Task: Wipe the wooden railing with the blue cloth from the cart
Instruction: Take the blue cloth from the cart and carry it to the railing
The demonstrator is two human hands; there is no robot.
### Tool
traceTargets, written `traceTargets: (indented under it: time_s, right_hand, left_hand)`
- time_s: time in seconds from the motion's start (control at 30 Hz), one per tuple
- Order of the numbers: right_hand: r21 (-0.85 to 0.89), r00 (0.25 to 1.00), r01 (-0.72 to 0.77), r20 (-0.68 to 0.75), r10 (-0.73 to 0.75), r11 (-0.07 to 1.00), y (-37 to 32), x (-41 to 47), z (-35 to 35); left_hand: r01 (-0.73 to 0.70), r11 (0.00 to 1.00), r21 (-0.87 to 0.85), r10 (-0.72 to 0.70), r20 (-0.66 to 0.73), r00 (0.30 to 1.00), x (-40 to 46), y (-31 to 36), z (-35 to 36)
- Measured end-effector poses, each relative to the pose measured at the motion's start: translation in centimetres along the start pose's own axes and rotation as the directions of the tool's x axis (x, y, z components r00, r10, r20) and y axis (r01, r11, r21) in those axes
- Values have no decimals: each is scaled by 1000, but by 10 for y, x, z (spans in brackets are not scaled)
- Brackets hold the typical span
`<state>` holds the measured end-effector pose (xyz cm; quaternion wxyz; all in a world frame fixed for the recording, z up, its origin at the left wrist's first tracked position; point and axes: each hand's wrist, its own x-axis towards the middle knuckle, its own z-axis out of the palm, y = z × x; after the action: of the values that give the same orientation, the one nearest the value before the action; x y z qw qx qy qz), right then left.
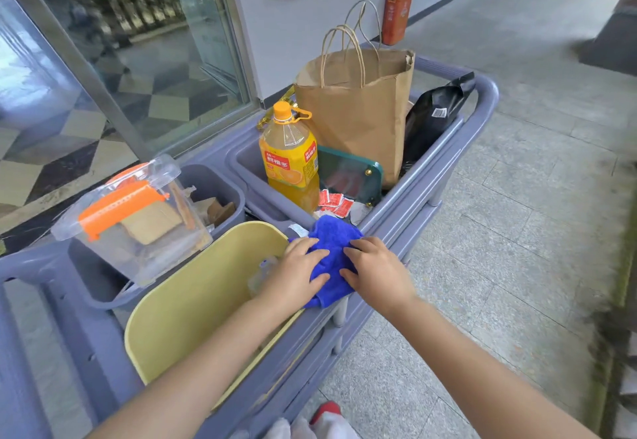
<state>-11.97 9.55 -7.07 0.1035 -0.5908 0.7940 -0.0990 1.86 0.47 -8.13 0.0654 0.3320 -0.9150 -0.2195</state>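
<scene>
A bright blue cloth (332, 252) lies bunched on the right rim of the grey-purple cart (427, 176), between the yellow bin and the cart's edge. My left hand (296, 275) rests on the cloth's left side with fingers spread over it. My right hand (377, 271) presses on its right side, fingers curled onto the fabric. Both hands touch the cloth; it still lies on the cart. No wooden railing shows clearly in view.
The cart holds a yellow bin (193, 304), a clear box with an orange latch (132, 218), an orange juice bottle (289, 156), a brown paper bag (358, 108), a black pouch (434, 114) and a green-edged case (348, 173). Glass wall at left, tiled floor at right.
</scene>
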Motion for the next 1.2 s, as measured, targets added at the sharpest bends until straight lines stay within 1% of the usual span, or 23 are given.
traceTargets:
  time_s: [0.1, 0.2, 0.27, 0.3, 0.37, 0.43, 0.57, 0.63, 0.73, 0.87, 0.97, 1.03, 1.1, 1.2]
  right_hand:
    - [61, 1000, 16, -27, -15, 998, 0, -4, 2]
    - [106, 998, 67, -12, -66, 992, 8, -7, -2]
    - [109, 997, 76, -31, -73, 991, 14, -7, -5]
    - [124, 997, 65, -47, -60, 990, 16, -7, -6]
    - [210, 998, 26, -63, -13, 977, 19, -6, -11]
    - [287, 997, 4, -75, 19, 958, 23, -6, -20]
    - [373, 987, -65, -111, 114, 926, 38, -6, -56]
    - [392, 980, -93, -129, 155, 915, 49, -11, -80]
    - [394, 955, -170, -159, 249, 903, 69, -30, -115]
    - [384, 900, -283, -211, 381, 879, 99, -75, -162]
    - [372, 826, -387, -267, 496, 844, 119, -124, -193]
    - [388, 747, -461, -316, 585, 798, 130, -162, -209]
    - [401, 651, -535, -364, 666, 743, 135, -205, -220]
    - [440, 479, -639, -414, 774, 631, 137, -274, -227]
  left_hand:
    - [-27, 1000, 7, 26, 8, 1000, 0, 2, -6]
    - [-48, 999, 17, 47, 90, 995, -1, 4, -16]
    - [-79, 996, 51, 71, 147, 987, 2, 8, -25]
    - [-93, 993, 68, 81, 166, 983, 4, 11, -29]
    - [-111, 991, 69, 98, 168, 981, 8, 18, -39]
    - [-118, 993, 30, 113, 127, 985, 13, 26, -48]
    - [-173, 985, -28, 174, 23, 985, 34, 44, -67]
    - [-222, 974, -39, 223, 27, 974, 49, 61, -75]
    - [-321, 945, -53, 325, 79, 942, 72, 98, -84]
    - [-465, 879, -109, 476, 129, 870, 98, 165, -88]
    - [-574, 803, -162, 596, 201, 777, 110, 222, -79]
    - [-621, 752, -223, 659, 232, 715, 109, 263, -68]
    - [-662, 686, -303, 727, 245, 641, 101, 302, -53]
    - [-726, 552, -411, 834, 279, 477, 80, 364, -29]
